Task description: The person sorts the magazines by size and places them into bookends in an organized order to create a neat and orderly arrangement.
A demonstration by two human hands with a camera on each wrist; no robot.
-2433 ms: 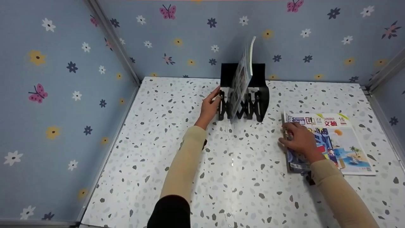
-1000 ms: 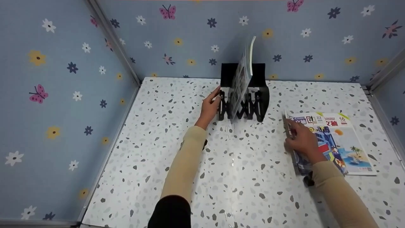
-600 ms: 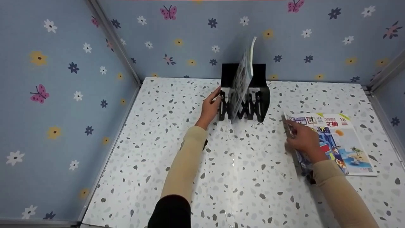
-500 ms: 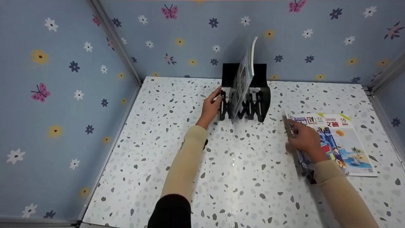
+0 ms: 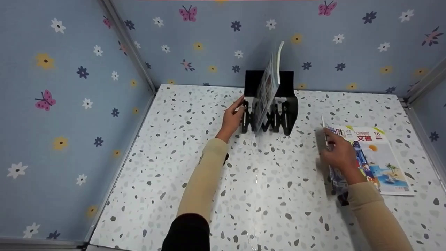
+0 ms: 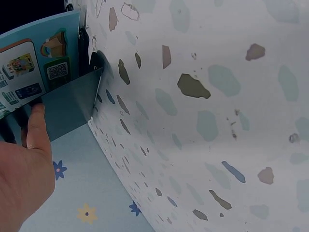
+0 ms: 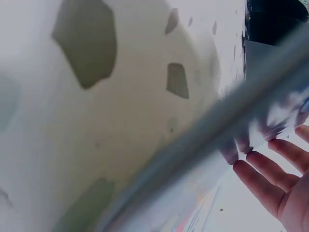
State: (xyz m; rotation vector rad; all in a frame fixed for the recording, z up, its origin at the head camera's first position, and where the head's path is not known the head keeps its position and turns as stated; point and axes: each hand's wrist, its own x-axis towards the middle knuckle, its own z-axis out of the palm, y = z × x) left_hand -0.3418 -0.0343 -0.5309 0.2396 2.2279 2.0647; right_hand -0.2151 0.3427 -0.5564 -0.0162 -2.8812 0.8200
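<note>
My left hand (image 5: 231,120) grips the left end of a black expandable book rack (image 5: 287,83). In the left wrist view a finger lies against the rack's smooth end plate (image 6: 72,106). One magazine (image 5: 268,87) stands upright in the rack, leaning slightly right. At the right, my right hand (image 5: 339,153) pinches the left edge of a magazine with a dark blue cover (image 5: 360,153), tilting that edge up. Its blurred edge crosses the right wrist view, with fingertips (image 7: 244,166) at the glossy cover; the thumb is hidden there. Beneath it lies another magazine with a beach picture (image 5: 390,167).
The white speckled table (image 5: 278,209) runs back to a blue flowered wall panel (image 5: 209,35). A similar panel (image 5: 69,122) closes the left side, and another (image 5: 432,115) the right. The rack stands close to the back wall.
My right hand has shifted slightly right, and the left edge of the dark blue magazine is raised higher and moved right. The left hand and rack have stayed in place.
</note>
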